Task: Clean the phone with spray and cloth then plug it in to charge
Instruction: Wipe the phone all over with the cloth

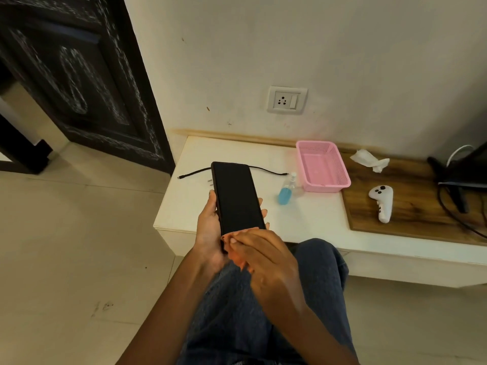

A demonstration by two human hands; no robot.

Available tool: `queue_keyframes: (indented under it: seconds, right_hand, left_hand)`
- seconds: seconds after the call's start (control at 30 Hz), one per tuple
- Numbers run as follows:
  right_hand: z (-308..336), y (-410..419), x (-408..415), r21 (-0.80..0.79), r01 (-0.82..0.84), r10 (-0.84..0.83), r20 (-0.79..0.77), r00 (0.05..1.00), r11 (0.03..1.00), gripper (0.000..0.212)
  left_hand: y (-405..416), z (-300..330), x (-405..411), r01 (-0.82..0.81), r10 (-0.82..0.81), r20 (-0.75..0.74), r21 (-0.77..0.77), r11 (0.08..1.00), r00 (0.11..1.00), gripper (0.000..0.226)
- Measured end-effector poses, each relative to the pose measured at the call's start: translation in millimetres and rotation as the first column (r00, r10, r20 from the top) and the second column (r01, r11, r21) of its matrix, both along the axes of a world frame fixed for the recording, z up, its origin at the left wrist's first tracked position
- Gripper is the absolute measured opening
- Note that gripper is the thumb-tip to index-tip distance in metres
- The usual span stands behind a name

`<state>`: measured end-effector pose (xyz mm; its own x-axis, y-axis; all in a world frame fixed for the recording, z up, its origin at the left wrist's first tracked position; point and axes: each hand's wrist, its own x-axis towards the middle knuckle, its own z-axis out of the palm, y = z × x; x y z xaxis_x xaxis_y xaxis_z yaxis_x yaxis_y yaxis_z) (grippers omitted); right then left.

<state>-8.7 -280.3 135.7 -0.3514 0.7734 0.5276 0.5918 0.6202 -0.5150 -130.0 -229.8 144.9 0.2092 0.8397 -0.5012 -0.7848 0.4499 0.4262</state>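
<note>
My left hand [208,227] grips the phone [237,197]; right hand [263,252] rests flat on its bottom edge. I'd steady it, then fetch the spray [287,189], centre-right.

1 phone [237,196], 1 spray [287,189], 1 cloth [370,158], 1 cable [196,173].

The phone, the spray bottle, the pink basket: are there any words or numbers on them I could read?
None can be read.
phone: screen dark, nothing shown.
spray bottle: no label visible.
pink basket: a tiny red mark on its front rim, too small to read.
white table: small dark marks left of the phone, too blurred to read.
</note>
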Motion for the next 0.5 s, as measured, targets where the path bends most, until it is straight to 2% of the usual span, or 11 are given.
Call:
queue_keyframes:
  seconds: [0.07,0.13,0.23,0.33,0.4,0.5]
  right_hand:
    - [-1.9,0.6,-1.0,0.051,-0.066,0.065,0.024,0.998,0.996,0.033]
    - [-2.9,5.6,9.4,0.107,-0.059,0.06,-0.005,0.998,0.993,0.017]
    - [-0.1,13.2,29.1,0.071,-0.011,0.014,-0.039,0.999,0.997,0.041]
    - [-3.4,11.4,25.1,0.072,0.023,-0.019,-0.067,0.998,0.997,0.017]
    - [-9.0,6.2,12.8,0.084,-0.014,0.02,-0.077,0.997,0.996,0.02]
    - [-12.0,2.2,8.1,0.17,-0.059,0.059,0.003,0.998,0.984,0.023]
  left_hand:
    - [0.5,0.0,-1.2,0.008,-0.008,0.008,0.018,1.0,1.0,0.073]
    - [0.8,-2.4,-7.1,-0.003,0.003,0.006,0.033,0.999,1.0,0.073]
    - [2.7,-5.0,-12.9,-0.009,0.007,0.028,0.069,0.998,1.0,0.071]
    - [2.7,-4.7,-6.7,0.005,-0.005,-0.001,0.08,0.997,1.0,0.076]
    - [2.7,-5.1,-1.2,0.023,-0.023,-0.005,0.074,0.997,1.0,0.078]
    - [2.2,-5.7,0.6,0.038,-0.04,0.013,0.083,0.996,0.999,0.079]
